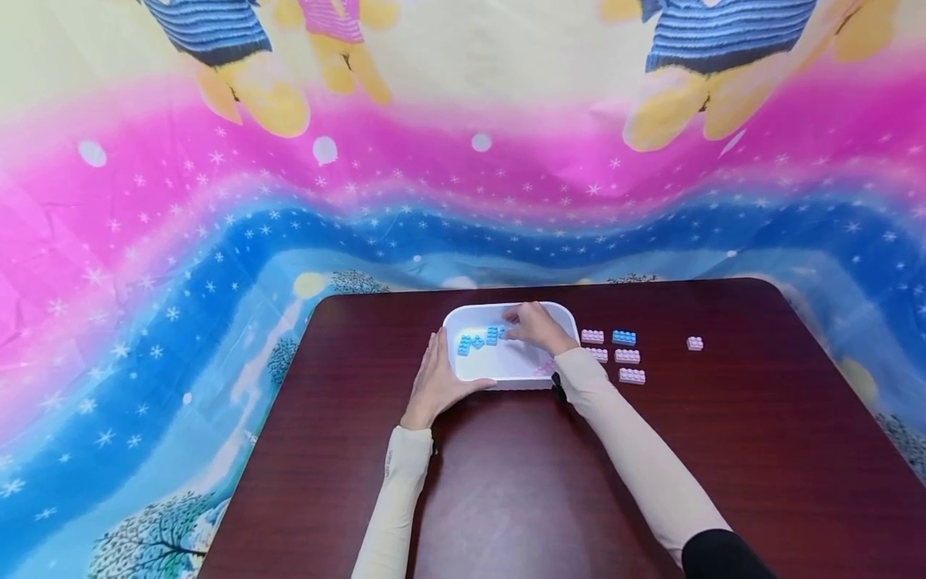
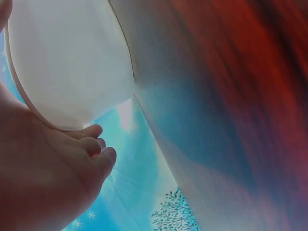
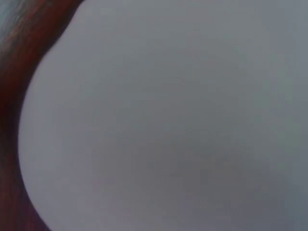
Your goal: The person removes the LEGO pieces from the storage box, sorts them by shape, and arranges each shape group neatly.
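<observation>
A white plastic box (image 1: 506, 384) stands near the table's far edge. My left hand (image 1: 436, 378) holds its near left corner, fingers along the left side and thumb along the front rim. In the left wrist view, the fingers (image 2: 91, 139) lie bent against the box wall (image 2: 72, 62). My right hand (image 1: 534, 326) reaches inside with curled fingers, pinching a small blue toy brick (image 1: 502, 331). Several other blue bricks (image 1: 465, 345) lie in the box's left part, and pink bricks (image 1: 544, 368) near its right corner. Only blurred white box wall (image 3: 159, 115) fills most of the right wrist view.
Right of the box, pink bricks (image 1: 632, 375) and one blue brick (image 1: 624, 338) lie in loose rows on the dark red-brown table (image 1: 506, 482). A shorter pink brick (image 1: 694, 343) sits farther right. A patterned cloth (image 1: 434, 209) hangs behind the table.
</observation>
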`<action>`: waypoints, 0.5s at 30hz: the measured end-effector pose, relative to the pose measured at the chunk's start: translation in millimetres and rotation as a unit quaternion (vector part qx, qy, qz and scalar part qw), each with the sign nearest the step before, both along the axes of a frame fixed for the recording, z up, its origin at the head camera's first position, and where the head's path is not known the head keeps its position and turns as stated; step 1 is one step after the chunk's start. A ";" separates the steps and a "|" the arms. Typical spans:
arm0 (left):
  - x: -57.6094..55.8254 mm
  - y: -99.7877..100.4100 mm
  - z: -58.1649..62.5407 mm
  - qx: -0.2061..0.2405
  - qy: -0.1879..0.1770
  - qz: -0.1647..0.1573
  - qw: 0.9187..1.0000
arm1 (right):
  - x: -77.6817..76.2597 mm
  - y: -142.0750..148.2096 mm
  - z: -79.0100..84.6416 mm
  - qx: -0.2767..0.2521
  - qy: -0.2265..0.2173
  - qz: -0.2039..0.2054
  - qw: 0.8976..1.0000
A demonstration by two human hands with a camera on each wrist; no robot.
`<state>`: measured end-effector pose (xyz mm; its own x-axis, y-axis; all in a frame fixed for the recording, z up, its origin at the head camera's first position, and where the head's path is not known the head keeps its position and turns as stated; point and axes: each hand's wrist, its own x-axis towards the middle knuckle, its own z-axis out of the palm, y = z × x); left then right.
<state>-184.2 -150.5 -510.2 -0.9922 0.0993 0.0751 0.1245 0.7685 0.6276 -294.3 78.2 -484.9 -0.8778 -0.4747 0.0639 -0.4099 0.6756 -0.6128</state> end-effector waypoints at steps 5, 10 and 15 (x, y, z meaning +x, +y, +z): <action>0.5 -0.2 0.9 0.000 0.001 -0.002 1.000 | 0.5 -4.0 -3.6 0.015 -0.012 -0.019 1.000; 0.4 -0.8 -0.2 0.002 0.005 0.000 1.000 | -0.4 -6.0 -10.6 0.029 -0.021 -0.025 0.999; 0.2 -0.5 1.0 0.002 0.004 -0.001 1.000 | -1.9 -6.7 -16.6 0.026 -0.010 -0.025 0.999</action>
